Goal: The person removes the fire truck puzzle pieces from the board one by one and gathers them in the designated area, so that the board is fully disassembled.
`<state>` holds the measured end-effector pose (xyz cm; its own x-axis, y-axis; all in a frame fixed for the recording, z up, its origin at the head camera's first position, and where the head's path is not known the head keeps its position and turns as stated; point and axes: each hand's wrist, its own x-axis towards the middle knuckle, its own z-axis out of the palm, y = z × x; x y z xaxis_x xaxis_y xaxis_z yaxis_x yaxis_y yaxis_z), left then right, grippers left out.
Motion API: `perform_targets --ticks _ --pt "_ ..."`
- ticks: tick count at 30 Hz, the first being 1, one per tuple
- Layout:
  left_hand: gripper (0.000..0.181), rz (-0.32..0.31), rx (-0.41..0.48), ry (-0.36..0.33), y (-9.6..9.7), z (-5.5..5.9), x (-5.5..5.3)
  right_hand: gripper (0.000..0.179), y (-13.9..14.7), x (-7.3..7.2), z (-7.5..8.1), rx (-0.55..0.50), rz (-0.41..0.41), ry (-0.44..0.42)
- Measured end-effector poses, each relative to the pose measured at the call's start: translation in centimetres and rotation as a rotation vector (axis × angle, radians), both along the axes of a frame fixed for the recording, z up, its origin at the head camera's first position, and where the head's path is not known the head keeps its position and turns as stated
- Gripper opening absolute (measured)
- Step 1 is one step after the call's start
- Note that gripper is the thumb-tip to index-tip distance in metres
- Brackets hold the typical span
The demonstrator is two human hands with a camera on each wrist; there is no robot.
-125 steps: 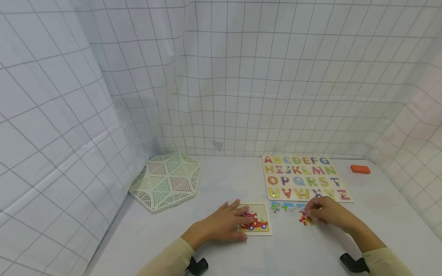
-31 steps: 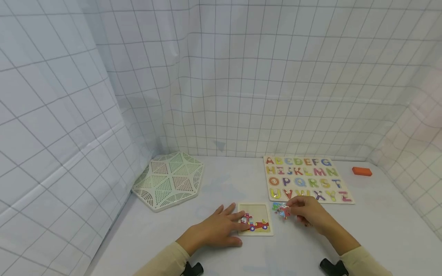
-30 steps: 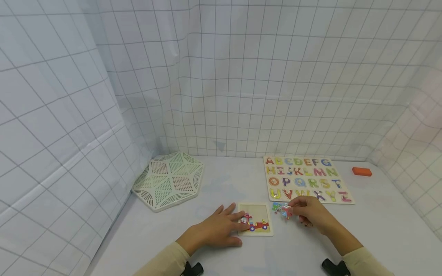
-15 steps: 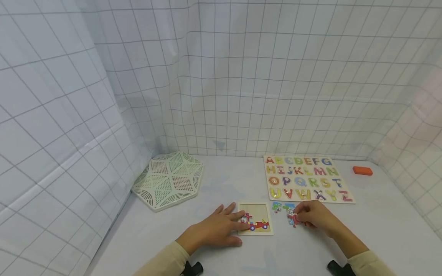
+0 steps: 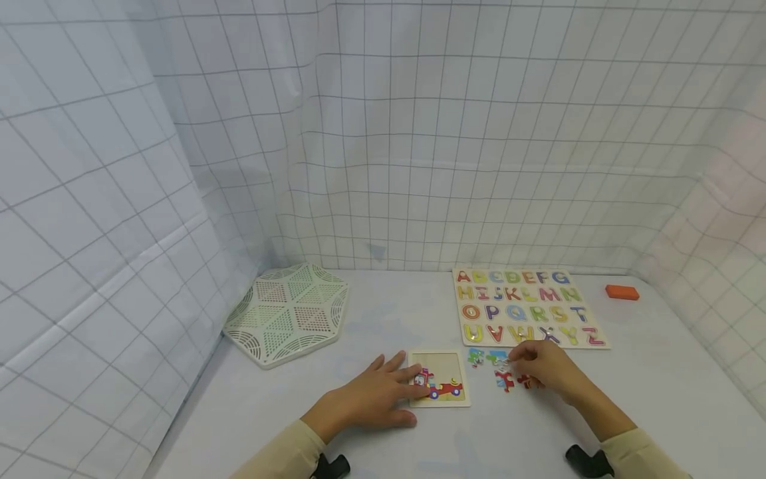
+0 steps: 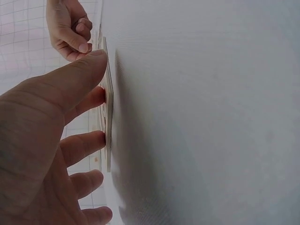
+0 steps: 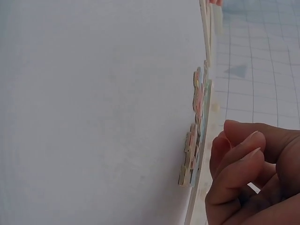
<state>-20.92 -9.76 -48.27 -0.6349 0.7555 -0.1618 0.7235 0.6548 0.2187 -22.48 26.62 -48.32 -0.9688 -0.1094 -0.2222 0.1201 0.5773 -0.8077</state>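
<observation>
My left hand [image 5: 374,397] lies with spread fingers on the left edge of a small wooden jigsaw puzzle [image 5: 439,359]; its lower part shows a red vehicle, its upper part bare wood. The left wrist view has the fingertips [image 6: 97,137] against the edge of the thin puzzle board [image 6: 109,105]. My right hand [image 5: 547,367] is bent over loose jigsaw pieces, thumb and fingertips close together. I cannot tell whether they pinch a piece. A red piece [image 5: 505,381] lies just below the fingertips, blue-green pieces [image 5: 476,357] to their left. Another red piece [image 5: 524,380] is partly under the hand.
An alphabet puzzle board [image 5: 526,306] lies right behind the loose pieces. A hexagonal pale green perforated board [image 5: 293,313] is at the back left, an orange block [image 5: 622,292] at the back right. White gridded cloth [image 5: 383,166] walls the table on three sides.
A red piece has left the small puzzle since the oldest frame; my right hand held it among the loose pieces, then let it go on the table and moved slightly up. The left hand stays put.
</observation>
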Motion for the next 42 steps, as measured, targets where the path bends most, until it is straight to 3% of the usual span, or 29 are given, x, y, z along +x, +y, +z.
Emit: perform_targets --ticks 8,16,29,42 --pt "0.057 -0.019 0.011 0.001 -0.1 0.0 -0.1 0.02 -0.4 -0.7 0.5 -0.059 0.041 0.015" --pt "0.055 -0.011 0.026 0.015 -0.3 0.2 0.0 0.021 -3.3 -1.6 0.9 -0.172 0.116 -0.027" --pt "0.054 -0.01 0.046 0.017 -0.7 0.0 -0.1 0.014 -10.5 -1.5 -0.2 -0.2 0.325 -0.069" --pt "0.055 -0.008 0.042 0.018 -0.8 -0.1 0.1 0.006 -12.3 -1.0 -0.4 -0.125 0.354 -0.054"
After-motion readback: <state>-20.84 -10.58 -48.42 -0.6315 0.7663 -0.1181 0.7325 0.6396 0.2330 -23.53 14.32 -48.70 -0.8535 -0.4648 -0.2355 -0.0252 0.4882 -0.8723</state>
